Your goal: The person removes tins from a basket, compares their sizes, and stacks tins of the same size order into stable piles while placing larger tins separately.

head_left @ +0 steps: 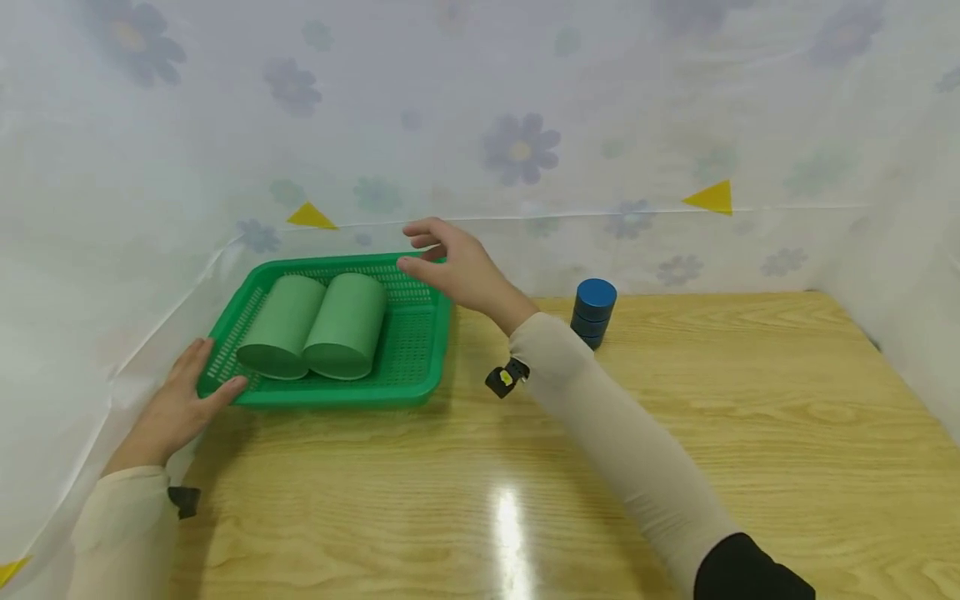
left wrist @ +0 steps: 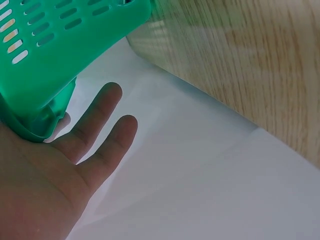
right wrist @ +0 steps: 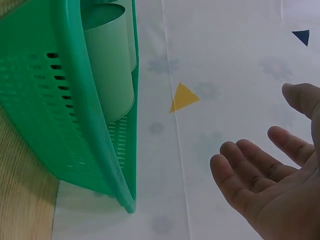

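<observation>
A green plastic basket with slotted walls stands at the left of the table. Two pale green cylinders lie side by side in it. My left hand touches its front left corner, thumb along the front rim. In the left wrist view, the fingers look straight and spread, with the basket rim against the palm. Over the back right corner is my right hand, fingers relaxed and nothing in them. The right wrist view shows that hand apart from the basket.
A dark blue stacked cylinder stands on the wooden table, right of the basket and beyond the right forearm. White flowered cloth hangs behind and along the sides. Yellow triangles mark the cloth.
</observation>
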{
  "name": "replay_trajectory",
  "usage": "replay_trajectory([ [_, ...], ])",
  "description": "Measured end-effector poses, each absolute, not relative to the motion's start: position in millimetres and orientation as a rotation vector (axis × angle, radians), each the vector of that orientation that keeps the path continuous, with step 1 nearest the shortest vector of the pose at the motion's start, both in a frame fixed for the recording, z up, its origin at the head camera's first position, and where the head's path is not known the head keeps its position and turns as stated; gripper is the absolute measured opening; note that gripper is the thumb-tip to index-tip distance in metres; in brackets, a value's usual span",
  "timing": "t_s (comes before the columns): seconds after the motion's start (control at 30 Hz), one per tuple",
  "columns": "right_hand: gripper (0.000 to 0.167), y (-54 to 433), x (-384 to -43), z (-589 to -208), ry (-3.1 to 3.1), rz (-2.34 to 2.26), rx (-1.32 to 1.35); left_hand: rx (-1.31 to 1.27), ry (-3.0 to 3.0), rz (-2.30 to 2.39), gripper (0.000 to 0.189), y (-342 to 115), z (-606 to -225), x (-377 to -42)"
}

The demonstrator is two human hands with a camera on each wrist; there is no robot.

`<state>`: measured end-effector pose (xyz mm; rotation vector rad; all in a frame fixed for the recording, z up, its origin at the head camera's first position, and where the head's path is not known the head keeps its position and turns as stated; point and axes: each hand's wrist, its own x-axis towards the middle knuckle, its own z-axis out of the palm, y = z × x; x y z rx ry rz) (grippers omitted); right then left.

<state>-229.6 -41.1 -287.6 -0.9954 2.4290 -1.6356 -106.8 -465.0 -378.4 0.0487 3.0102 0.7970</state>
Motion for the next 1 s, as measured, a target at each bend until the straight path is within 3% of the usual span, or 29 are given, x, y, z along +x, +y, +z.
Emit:
replay_trajectory([
  [0.5,0.047,-109.0,-249.6,-289.7,2.401,-1.542,-1.002,0.046,3.014,0.803,0.090,-458.1,-375.5,-104.5],
  [1.0,0.050,-140.3,-274.6,-329.6,2.556,-1.375,-0.908,0.035,3.025,0.811,0.091,-443.5,-378.2,-100.6],
])
